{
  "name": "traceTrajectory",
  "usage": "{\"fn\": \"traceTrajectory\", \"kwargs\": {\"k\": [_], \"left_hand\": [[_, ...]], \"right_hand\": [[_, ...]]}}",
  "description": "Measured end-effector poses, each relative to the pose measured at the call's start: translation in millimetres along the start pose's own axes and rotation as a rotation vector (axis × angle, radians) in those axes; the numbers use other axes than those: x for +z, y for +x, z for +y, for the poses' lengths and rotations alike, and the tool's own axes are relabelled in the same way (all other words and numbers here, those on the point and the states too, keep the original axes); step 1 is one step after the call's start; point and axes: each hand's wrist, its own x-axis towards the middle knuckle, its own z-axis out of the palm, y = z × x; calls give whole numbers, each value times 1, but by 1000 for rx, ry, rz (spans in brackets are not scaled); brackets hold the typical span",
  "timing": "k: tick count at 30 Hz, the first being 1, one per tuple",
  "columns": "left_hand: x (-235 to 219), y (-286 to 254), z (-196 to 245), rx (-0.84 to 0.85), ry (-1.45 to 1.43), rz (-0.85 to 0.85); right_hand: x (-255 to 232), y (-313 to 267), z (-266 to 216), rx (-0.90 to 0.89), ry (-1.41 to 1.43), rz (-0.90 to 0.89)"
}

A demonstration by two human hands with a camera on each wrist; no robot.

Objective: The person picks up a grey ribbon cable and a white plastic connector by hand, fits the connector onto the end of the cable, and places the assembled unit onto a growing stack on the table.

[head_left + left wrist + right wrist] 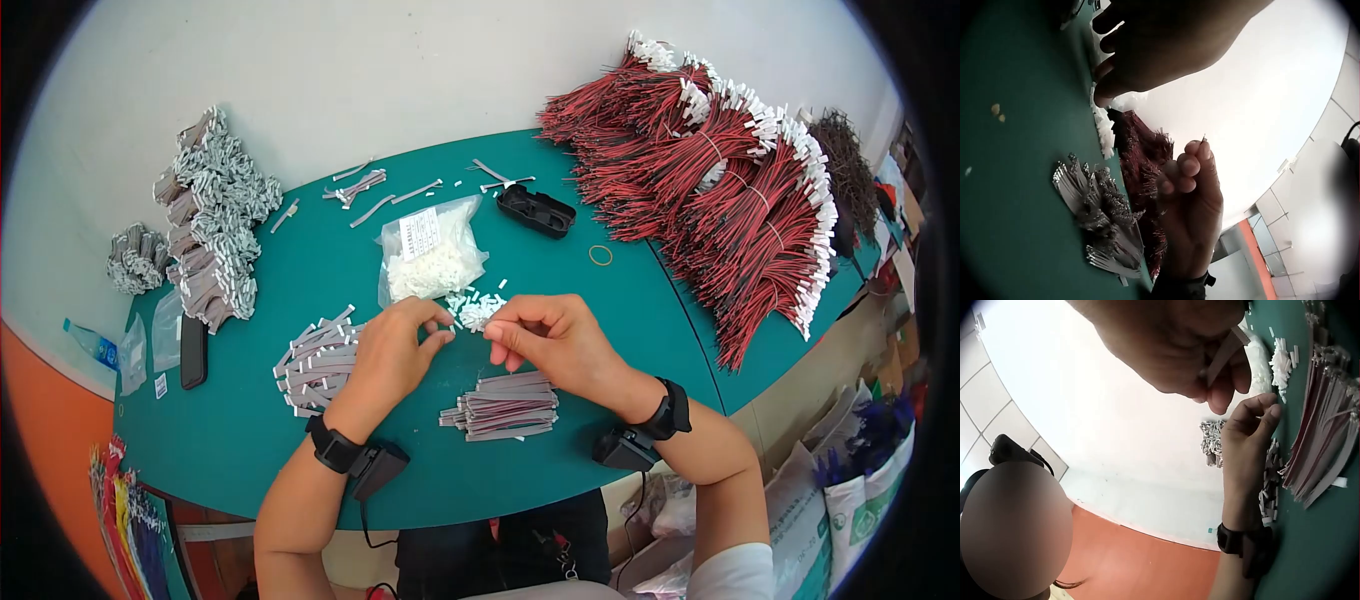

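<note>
My left hand (pixel 393 345) is low at the edge of a heap of small white connector housings (pixel 478 312), thumb and forefinger slightly apart. From the left wrist view, its fingertips are right at the white pieces. My right hand (pixel 560 340) pinches a short grey ribbon cable (pixel 1227 357), mostly hidden by the fingers in the head view. A tiny bare end (pixel 1204 138) pokes out above the fingertips. Below that hand lies a bundle of grey ribbon cables (pixel 500 408). Beside my left forearm is a pile of grey cables with white ends (pixel 318 362).
Behind the heap stands a clear bag of white housings (pixel 432 255). A black open case (pixel 537 208) and a rubber band (pixel 600 255) lie to its right. Red-and-black wire bundles (pixel 700 170) fill the right back; grey cable bundles (pixel 215 220) and a phone (pixel 194 352) are at left.
</note>
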Motion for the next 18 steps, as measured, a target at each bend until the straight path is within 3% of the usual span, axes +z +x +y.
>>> {"fn": "traceTrajectory", "kwargs": {"k": [13,16,18], "left_hand": [[5,5,0,21,119,-39],[6,4,-5,112,105,-16],[-2,3,7,41,78,-55]], "right_hand": [[0,0,2,4,-1,-9],[0,0,2,8,-9,-1],[0,0,1,12,-7,1]]}}
